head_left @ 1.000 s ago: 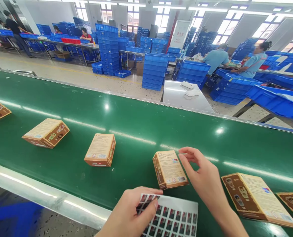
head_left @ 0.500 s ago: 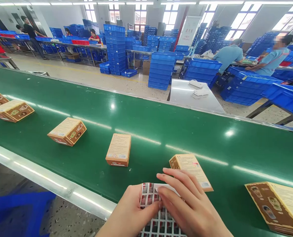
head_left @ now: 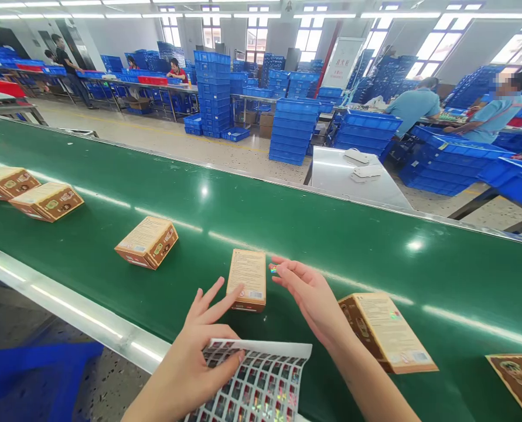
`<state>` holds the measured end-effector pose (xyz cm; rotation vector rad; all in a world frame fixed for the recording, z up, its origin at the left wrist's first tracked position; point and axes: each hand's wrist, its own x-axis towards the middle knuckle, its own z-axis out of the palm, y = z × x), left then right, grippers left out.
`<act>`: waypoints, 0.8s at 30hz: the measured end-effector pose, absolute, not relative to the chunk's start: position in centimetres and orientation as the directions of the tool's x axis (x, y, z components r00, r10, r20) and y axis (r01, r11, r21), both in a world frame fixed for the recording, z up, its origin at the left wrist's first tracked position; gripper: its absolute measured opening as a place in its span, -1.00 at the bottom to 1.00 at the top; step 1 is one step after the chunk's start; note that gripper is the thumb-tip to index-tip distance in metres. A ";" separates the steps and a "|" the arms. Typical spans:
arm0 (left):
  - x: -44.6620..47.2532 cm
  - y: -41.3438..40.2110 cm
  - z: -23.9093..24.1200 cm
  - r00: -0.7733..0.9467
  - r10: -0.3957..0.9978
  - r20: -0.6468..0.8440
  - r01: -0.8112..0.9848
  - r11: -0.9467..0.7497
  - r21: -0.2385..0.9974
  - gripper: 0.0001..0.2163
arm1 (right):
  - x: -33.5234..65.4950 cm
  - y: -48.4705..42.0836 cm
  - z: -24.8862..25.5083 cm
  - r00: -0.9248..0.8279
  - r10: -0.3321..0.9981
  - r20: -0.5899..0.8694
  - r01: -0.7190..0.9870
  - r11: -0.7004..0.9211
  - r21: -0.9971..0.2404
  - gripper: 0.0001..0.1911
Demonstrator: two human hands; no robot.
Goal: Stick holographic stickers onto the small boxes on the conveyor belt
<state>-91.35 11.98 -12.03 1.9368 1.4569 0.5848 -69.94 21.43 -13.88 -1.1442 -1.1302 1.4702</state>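
My left hand grips a sheet of small shiny stickers between thumb and fingers, with its other fingers spread out toward a box. One fingertip reaches the lower front of that tan and brown cardboard box; whether it touches cannot be told. Just right of the box, my right hand pinches a small holographic sticker at its fingertips. Farther right lies another box that bears a shiny sticker on its printed top face.
Several like boxes lie along the green conveyor belt, which has a metal edge. Beyond it stand a metal table, stacked blue crates and people at benches, among them a person in light blue.
The boxes have moved rightward along the belt. My right hand has left the sticker sheet with a sticker and reached forward beside the middle box. My left fingers have spread toward it.
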 end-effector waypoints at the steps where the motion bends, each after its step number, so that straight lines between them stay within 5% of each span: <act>1: -91.2 12.0 -12.4 0.309 0.949 -0.059 0.677 -0.177 0.714 -0.83 | -70.5 21.6 -14.2 -0.127 0.982 -0.136 -0.129 -0.152 -0.980 -0.70; 12: -88.6 12.2 -13.1 0.388 0.918 -0.086 0.569 -0.165 0.806 -0.85 | -70.3 20.9 -15.0 0.035 0.989 -0.144 0.002 -0.144 -0.990 -0.64; 24: -86.2 12.2 -12.9 0.468 0.876 -0.118 0.551 -0.185 0.814 -0.84 | -68.3 20.3 -14.7 0.164 0.986 0.030 0.380 -0.035 -0.924 -0.62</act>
